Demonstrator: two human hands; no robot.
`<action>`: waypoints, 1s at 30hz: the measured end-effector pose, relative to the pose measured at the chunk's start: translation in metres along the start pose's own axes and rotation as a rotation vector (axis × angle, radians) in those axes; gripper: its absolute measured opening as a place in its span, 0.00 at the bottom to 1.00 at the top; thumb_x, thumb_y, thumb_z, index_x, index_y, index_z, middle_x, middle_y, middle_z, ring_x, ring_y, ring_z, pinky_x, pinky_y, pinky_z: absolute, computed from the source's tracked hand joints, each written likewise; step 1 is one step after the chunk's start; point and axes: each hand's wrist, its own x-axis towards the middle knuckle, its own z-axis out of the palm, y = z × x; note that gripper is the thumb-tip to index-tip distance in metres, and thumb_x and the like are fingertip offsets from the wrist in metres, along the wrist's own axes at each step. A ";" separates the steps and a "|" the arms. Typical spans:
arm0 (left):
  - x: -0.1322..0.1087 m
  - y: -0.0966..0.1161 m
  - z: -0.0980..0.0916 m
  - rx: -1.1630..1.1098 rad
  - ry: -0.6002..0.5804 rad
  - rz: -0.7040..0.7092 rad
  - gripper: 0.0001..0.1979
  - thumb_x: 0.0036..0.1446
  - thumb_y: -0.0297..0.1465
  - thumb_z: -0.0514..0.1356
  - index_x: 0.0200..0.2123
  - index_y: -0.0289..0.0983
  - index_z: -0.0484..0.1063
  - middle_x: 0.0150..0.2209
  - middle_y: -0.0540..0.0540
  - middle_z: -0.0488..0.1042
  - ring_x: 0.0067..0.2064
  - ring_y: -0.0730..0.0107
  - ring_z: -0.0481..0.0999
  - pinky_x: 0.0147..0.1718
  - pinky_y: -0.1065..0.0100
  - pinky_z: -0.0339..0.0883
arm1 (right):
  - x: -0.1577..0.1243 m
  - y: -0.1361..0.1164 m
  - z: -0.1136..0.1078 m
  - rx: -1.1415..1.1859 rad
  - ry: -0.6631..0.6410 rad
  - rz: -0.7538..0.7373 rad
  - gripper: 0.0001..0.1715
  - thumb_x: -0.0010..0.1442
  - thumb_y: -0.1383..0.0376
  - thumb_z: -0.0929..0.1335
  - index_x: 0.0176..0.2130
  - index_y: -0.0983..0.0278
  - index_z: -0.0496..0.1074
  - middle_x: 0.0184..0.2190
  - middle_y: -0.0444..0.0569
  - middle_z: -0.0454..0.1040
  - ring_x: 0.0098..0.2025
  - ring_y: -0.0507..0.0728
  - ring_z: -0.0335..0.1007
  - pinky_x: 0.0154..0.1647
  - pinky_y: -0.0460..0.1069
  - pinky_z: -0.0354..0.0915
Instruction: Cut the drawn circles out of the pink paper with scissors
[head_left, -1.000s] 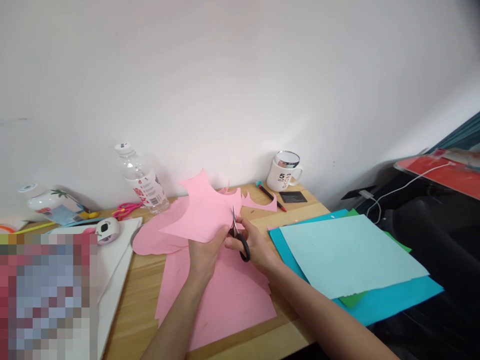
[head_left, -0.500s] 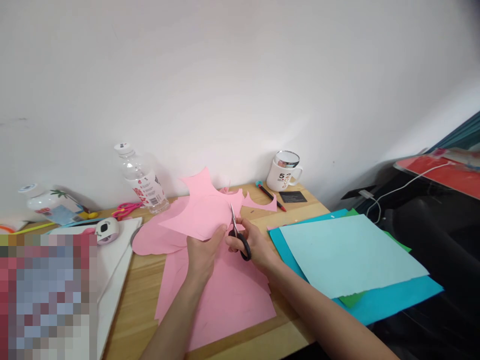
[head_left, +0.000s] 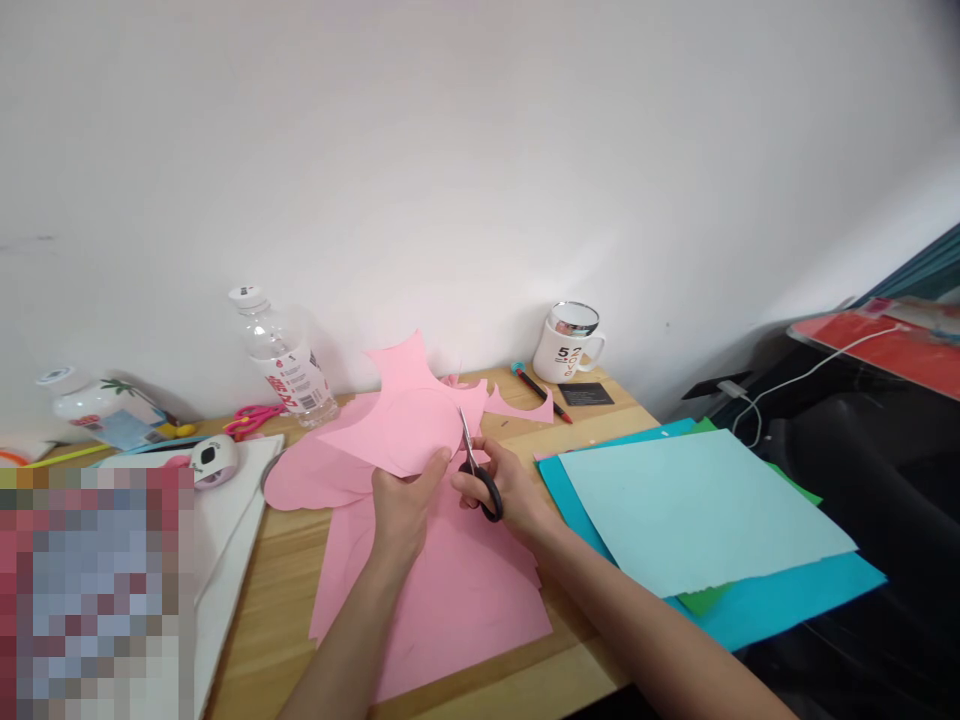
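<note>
My left hand (head_left: pixel 403 507) pinches the near edge of a pink paper piece (head_left: pixel 405 420) and holds it up over the desk. My right hand (head_left: pixel 510 492) grips black-handled scissors (head_left: pixel 477 470), whose blades point up and cut into the right edge of that piece. A larger pink sheet (head_left: pixel 442 590) lies flat on the wooden desk (head_left: pixel 285 600) under both hands. Pink offcuts (head_left: pixel 525 405) lie just behind the scissors.
A stack of light blue, teal and green sheets (head_left: pixel 697 510) lies to the right. A white mug (head_left: pixel 570 343), a pen (head_left: pixel 540 388) and a plastic bottle (head_left: pixel 283 358) stand by the wall. Pink scissors (head_left: pixel 251 418) and a punch (head_left: pixel 214 458) sit left.
The left hand has turned the pink piece slightly, so its top corner rose. The scissors have shifted a little along the cut edge.
</note>
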 end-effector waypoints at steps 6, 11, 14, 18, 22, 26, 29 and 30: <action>-0.002 0.005 0.002 -0.011 0.012 -0.023 0.12 0.37 0.31 0.66 0.27 0.29 0.75 0.31 0.40 0.79 0.35 0.60 0.78 0.31 0.67 0.71 | 0.000 0.001 -0.001 -0.013 -0.005 0.004 0.29 0.41 0.59 0.75 0.39 0.64 0.60 0.15 0.36 0.64 0.18 0.49 0.60 0.20 0.44 0.55; -0.002 0.008 0.002 -0.015 0.027 -0.007 0.10 0.38 0.29 0.65 0.27 0.30 0.75 0.27 0.42 0.78 0.31 0.63 0.78 0.28 0.68 0.71 | -0.001 0.008 0.004 -0.007 -0.026 0.023 0.29 0.40 0.60 0.75 0.38 0.63 0.60 0.16 0.36 0.65 0.18 0.48 0.60 0.21 0.44 0.55; -0.002 0.006 0.002 -0.004 -0.008 0.013 0.11 0.38 0.28 0.65 0.29 0.30 0.75 0.27 0.43 0.78 0.30 0.62 0.78 0.28 0.68 0.71 | -0.001 0.008 0.005 0.004 -0.053 0.030 0.29 0.39 0.62 0.76 0.37 0.63 0.60 0.18 0.36 0.65 0.19 0.48 0.59 0.22 0.44 0.54; -0.002 0.001 0.001 0.000 -0.047 0.056 0.16 0.38 0.29 0.66 0.35 0.31 0.74 0.34 0.42 0.78 0.37 0.60 0.77 0.35 0.64 0.72 | -0.002 0.001 0.003 0.065 -0.076 -0.001 0.30 0.38 0.63 0.76 0.36 0.62 0.58 0.22 0.38 0.66 0.23 0.48 0.58 0.24 0.43 0.53; -0.003 0.000 0.001 0.013 -0.057 0.048 0.20 0.37 0.29 0.67 0.38 0.32 0.73 0.37 0.42 0.78 0.39 0.58 0.77 0.38 0.62 0.72 | -0.003 -0.002 0.001 0.061 -0.082 -0.019 0.29 0.38 0.62 0.76 0.34 0.61 0.57 0.25 0.39 0.66 0.24 0.48 0.56 0.24 0.44 0.52; -0.003 0.001 0.000 0.007 -0.058 0.046 0.21 0.37 0.30 0.67 0.39 0.31 0.73 0.37 0.41 0.78 0.40 0.58 0.77 0.39 0.62 0.72 | -0.003 -0.002 0.001 0.070 -0.101 -0.036 0.28 0.39 0.62 0.76 0.32 0.61 0.56 0.25 0.40 0.66 0.25 0.48 0.54 0.23 0.43 0.50; -0.002 0.000 -0.001 0.000 -0.071 0.051 0.22 0.37 0.31 0.67 0.40 0.32 0.73 0.38 0.42 0.78 0.41 0.59 0.77 0.40 0.62 0.71 | -0.003 -0.002 0.000 0.074 -0.111 -0.034 0.29 0.39 0.61 0.76 0.32 0.61 0.56 0.24 0.40 0.65 0.24 0.48 0.54 0.23 0.43 0.50; -0.001 -0.001 -0.001 0.001 -0.072 0.052 0.22 0.37 0.31 0.67 0.40 0.32 0.73 0.38 0.42 0.78 0.41 0.59 0.77 0.40 0.62 0.71 | -0.003 -0.002 0.000 0.072 -0.120 -0.034 0.29 0.39 0.61 0.76 0.32 0.61 0.57 0.24 0.40 0.65 0.24 0.48 0.54 0.23 0.43 0.50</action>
